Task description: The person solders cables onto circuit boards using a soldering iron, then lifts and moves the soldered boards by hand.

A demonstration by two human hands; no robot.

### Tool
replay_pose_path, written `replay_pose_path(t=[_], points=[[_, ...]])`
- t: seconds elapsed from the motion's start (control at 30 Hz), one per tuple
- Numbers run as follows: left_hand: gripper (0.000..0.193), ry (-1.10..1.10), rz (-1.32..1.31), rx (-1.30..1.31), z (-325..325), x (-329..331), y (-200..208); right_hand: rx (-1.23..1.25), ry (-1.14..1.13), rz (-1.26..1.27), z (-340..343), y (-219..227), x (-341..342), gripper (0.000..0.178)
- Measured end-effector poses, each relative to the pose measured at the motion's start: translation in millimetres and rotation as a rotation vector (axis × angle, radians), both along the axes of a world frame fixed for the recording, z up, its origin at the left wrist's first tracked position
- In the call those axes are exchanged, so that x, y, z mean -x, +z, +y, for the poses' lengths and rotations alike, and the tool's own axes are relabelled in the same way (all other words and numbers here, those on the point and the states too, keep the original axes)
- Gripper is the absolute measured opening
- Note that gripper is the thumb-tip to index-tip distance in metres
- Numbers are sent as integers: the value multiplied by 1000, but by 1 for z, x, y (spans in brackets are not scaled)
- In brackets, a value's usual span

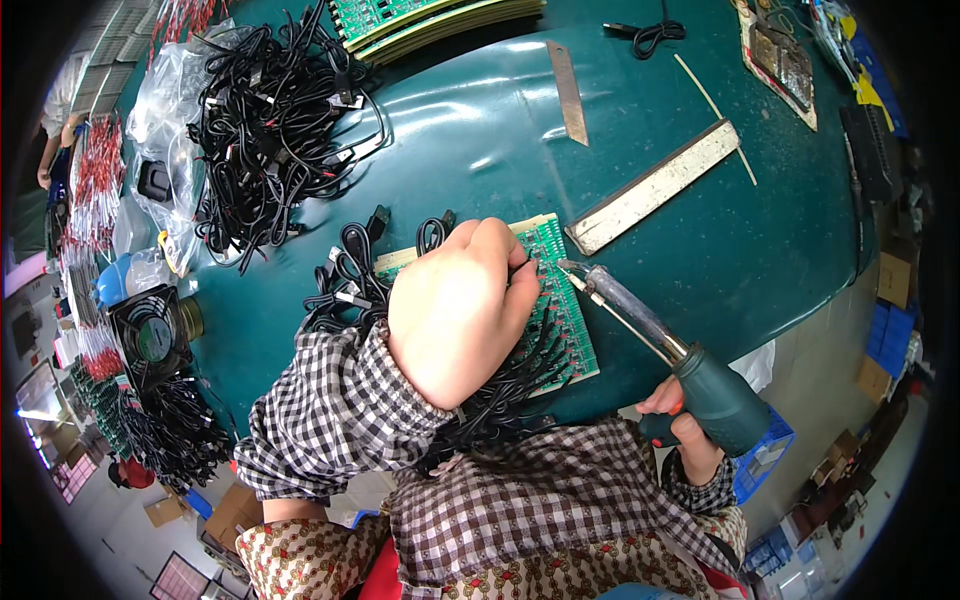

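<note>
Near the front edge of the green table [720, 270], I see the left hand [455, 310] curled over a circuit board [568, 315], its grip hidden; the right hand [694, 440] grasps a soldering gun [725, 400]. Tabletop extends rightward to a curved edge. I cannot read the fan's [132, 335] label.

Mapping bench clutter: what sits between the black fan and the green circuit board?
Green tabletop by the fan, then coiled black cables by the board, in the head view.
</note>
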State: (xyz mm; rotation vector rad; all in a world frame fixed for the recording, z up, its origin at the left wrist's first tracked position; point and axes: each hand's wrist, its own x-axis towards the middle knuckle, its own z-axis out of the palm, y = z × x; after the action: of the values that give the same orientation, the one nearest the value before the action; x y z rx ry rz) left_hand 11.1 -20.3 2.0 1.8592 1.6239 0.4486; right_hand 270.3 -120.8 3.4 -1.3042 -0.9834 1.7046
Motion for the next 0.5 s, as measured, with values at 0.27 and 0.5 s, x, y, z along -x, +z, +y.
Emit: replay_pose_path(t=[0.27,0.5], points=[[16,24,42,-43,-1,-2,0,-19,-1,-99,-3,-5,-3,50],[16,29,36,-44,0,-2,-2,-95,37,-129,0,-7,-2,49]])
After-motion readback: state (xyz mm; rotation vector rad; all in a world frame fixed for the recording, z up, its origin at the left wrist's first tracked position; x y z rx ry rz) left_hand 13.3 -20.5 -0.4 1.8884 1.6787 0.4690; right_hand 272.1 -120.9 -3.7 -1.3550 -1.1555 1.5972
